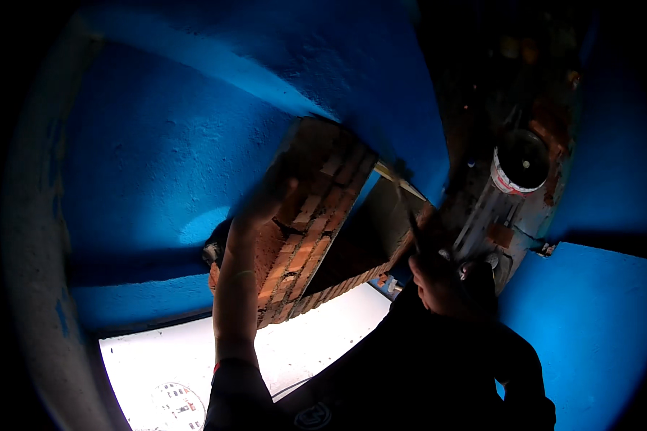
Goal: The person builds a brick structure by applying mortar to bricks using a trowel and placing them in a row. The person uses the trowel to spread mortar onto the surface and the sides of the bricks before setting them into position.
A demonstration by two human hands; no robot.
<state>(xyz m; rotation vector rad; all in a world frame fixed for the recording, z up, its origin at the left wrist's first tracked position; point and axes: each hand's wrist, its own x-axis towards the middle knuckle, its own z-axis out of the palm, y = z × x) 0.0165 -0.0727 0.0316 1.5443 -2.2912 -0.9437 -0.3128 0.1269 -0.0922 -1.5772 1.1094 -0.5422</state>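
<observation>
My left arm reaches up along a low red brick structure (pixel 302 248) with mortar joints. My left hand (pixel 264 205) lies by its upper left side, thumb apart from the fingers, with nothing visible in it; the fingertips are dim and blurred. On the right, my right hand (pixel 433 289) is closed round a long thin dark tool (pixel 411 215). The tool slants up and to the left, across the right edge of the brickwork, and its far end is lost in shadow. A pale wooden strip (pixel 402 181) lies at the top of the dark opening in the bricks.
Blue painted walls (pixel 151 158) stand to the left and right. A white bucket (pixel 509 184) with a dark inside sits at the upper right, among debris and a loose brick piece (pixel 500 235). A brightly lit white surface (pixel 144 352) lies below the brickwork.
</observation>
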